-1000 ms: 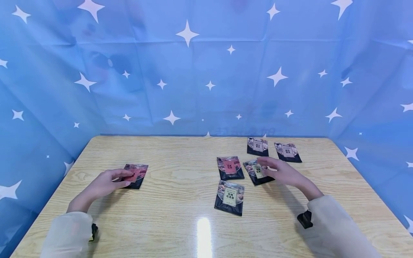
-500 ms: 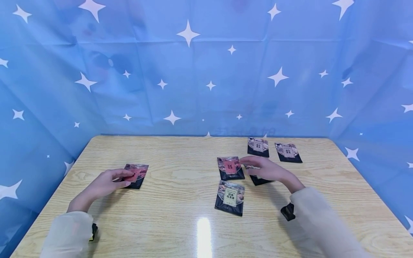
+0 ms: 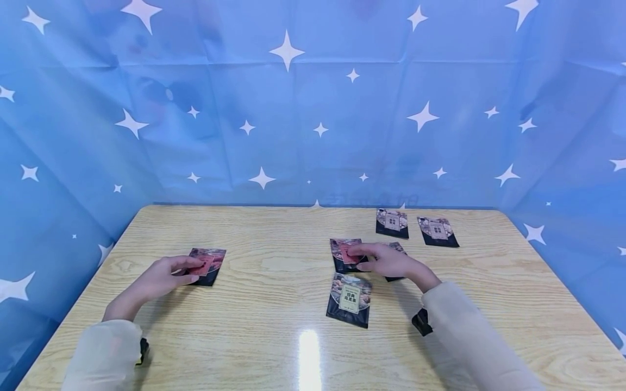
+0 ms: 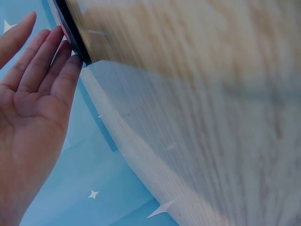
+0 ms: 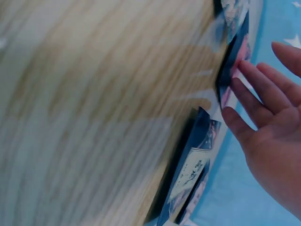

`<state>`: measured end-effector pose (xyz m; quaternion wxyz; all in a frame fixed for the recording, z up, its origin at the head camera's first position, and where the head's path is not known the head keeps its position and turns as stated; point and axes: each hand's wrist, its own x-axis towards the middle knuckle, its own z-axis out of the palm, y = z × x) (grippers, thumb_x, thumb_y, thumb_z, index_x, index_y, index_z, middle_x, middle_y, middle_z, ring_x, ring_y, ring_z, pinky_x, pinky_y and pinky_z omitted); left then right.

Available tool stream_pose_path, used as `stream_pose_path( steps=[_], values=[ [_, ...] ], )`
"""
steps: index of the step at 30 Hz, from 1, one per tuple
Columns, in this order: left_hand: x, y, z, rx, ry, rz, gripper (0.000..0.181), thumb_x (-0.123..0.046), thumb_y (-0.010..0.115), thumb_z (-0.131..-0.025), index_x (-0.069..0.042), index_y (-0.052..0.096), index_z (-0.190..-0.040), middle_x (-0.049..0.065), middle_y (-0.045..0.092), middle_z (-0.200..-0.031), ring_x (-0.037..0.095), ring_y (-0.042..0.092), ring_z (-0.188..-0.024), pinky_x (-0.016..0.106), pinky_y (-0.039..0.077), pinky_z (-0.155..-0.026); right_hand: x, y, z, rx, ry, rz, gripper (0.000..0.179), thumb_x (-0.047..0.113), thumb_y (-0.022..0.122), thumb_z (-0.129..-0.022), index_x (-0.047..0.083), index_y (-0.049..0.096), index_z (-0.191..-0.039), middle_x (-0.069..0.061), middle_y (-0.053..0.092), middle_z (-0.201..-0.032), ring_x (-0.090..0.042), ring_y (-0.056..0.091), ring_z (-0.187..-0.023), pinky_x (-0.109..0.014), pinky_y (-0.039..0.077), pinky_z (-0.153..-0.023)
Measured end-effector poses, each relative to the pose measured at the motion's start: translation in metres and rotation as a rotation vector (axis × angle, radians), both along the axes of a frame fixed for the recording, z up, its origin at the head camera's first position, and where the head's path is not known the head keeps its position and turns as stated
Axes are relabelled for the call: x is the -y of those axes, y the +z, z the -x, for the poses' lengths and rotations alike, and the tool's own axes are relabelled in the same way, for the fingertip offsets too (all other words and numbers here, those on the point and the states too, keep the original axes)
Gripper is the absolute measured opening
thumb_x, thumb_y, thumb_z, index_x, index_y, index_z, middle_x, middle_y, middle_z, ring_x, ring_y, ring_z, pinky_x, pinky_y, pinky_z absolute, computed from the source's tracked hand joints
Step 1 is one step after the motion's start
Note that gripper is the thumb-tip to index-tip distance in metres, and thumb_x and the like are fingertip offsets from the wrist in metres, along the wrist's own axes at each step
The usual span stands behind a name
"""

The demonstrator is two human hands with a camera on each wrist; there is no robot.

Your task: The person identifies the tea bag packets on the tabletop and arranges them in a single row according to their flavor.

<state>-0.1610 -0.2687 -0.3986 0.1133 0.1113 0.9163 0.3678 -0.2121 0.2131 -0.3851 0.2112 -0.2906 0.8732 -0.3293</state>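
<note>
From the head, the person's left hand (image 3: 161, 274) rests on a red-labelled packet (image 3: 215, 264) at the left of the table (image 3: 266, 320), while the right hand (image 3: 388, 262) touches a second red packet (image 3: 340, 254) right of the middle. The wrist views add the undersides: on each hand the fingers are straight, the thumb stands apart and the palm shows, so neither grips anything. The left wrist view reduces its packet to a dark edge at the fingertips. The head view gives only corners of a covered packet (image 3: 397, 247) beyond the right hand; the right wrist view shows a pale-labelled packet (image 5: 190, 165) there, apparently the same one.

A green-labelled packet (image 3: 349, 300) lies just beside the second red packet, on its near side. Of two purple-labelled ones, the inner packet (image 3: 392, 222) lies near the far edge, by the starry curtain (image 3: 313, 103), with the outer packet (image 3: 437, 231) beside it. A broad stretch of wood runs between the two red packets, and more lies toward the near side.
</note>
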Motion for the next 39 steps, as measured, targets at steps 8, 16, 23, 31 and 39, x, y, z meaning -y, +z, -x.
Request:
stream_pose_path(
  steps=[8,16,23,31,39],
  values=[
    [0.001,0.001,-0.001,0.004,0.001,0.005,0.044,-0.022,0.062,-0.088,0.004,0.053,-0.123,0.028,0.050,-0.123,0.048,0.041,-0.117,0.054,0.041,-0.087,0.002,-0.001,0.002,0.000,0.002,-0.011,0.039,0.008,0.046,-0.095,-0.003,0.044,-0.132,-0.023,0.038,-0.137,-0.039,0.038,-0.122,-0.053,0.035,-0.095],
    [0.000,0.003,-0.001,0.010,-0.005,-0.003,0.044,-0.021,0.061,-0.089,0.004,0.053,-0.124,0.028,0.050,-0.123,0.047,0.040,-0.117,0.054,0.041,-0.087,0.008,-0.002,0.010,0.047,-0.008,-0.008,0.041,0.007,0.043,-0.096,-0.004,0.039,-0.135,-0.023,0.038,-0.137,-0.038,0.036,-0.125,-0.051,0.033,-0.098],
    [0.001,0.002,0.000,0.022,-0.009,-0.003,0.047,-0.022,0.061,-0.088,0.005,0.051,-0.125,0.029,0.049,-0.125,0.048,0.039,-0.118,0.055,0.040,-0.089,0.019,0.004,0.014,0.128,-0.029,0.002,0.044,0.008,0.045,-0.095,-0.003,0.037,-0.137,-0.023,0.038,-0.137,-0.038,0.034,-0.126,-0.050,0.032,-0.100],
    [0.001,0.001,0.001,0.028,-0.005,-0.005,0.047,-0.022,0.062,-0.088,0.005,0.052,-0.125,0.028,0.049,-0.125,0.048,0.039,-0.118,0.055,0.039,-0.090,0.039,0.006,0.015,0.153,0.002,0.030,0.045,0.006,0.044,-0.095,-0.006,0.033,-0.138,-0.025,0.034,-0.139,-0.038,0.030,-0.128,-0.049,0.028,-0.102],
    [0.002,0.002,0.001,0.027,-0.009,-0.012,0.047,-0.022,0.062,-0.088,0.005,0.051,-0.125,0.029,0.049,-0.125,0.047,0.039,-0.118,0.055,0.039,-0.089,0.063,0.005,0.014,0.137,-0.010,0.001,0.045,0.007,0.046,-0.095,-0.002,0.036,-0.138,-0.019,0.036,-0.140,-0.035,0.031,-0.129,-0.047,0.026,-0.104]
  ],
)
